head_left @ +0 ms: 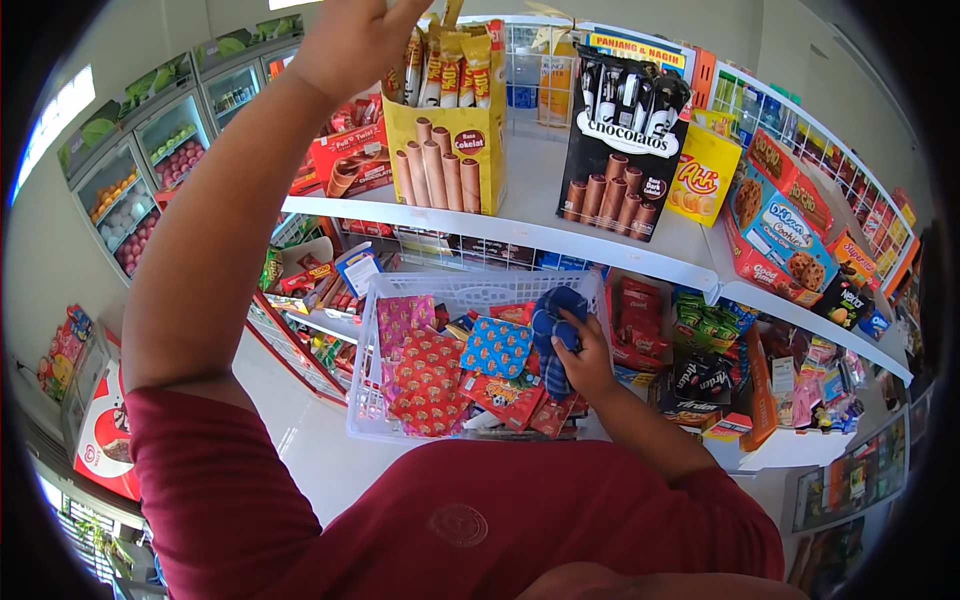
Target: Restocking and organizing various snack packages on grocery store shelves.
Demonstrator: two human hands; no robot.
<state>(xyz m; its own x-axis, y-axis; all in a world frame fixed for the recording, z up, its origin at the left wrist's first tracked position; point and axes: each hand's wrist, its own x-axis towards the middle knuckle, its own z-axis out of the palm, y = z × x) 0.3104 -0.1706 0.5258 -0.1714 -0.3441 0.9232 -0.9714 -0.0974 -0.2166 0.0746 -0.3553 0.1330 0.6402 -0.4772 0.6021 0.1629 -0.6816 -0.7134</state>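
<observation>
My left hand point(365, 37) is raised at the top, just over the yellow box of wafer rolls point(448, 154) on the upper shelf; its fingertips are cut off by the picture's edge, and whether they touch a wrapped stick is unclear. My right hand point(587, 354) grips a bunched blue checked cloth point(553, 371) over the right end of a white plastic basket point(364, 337). In the basket lie red packets point(431, 382), a blue patterned packet point(496, 347) and a pink one point(405, 319). A black Chocolatos box point(619, 157) stands on the shelf to the right.
The white upper shelf point(525, 234) curves across beyond the basket. On it stand a yellow Ahh box point(699, 176), cookie boxes point(795, 240) and a red wafer box point(356, 159). Snack packets fill the lower shelf. Glass-door fridges point(172, 139) with fruit line the left wall.
</observation>
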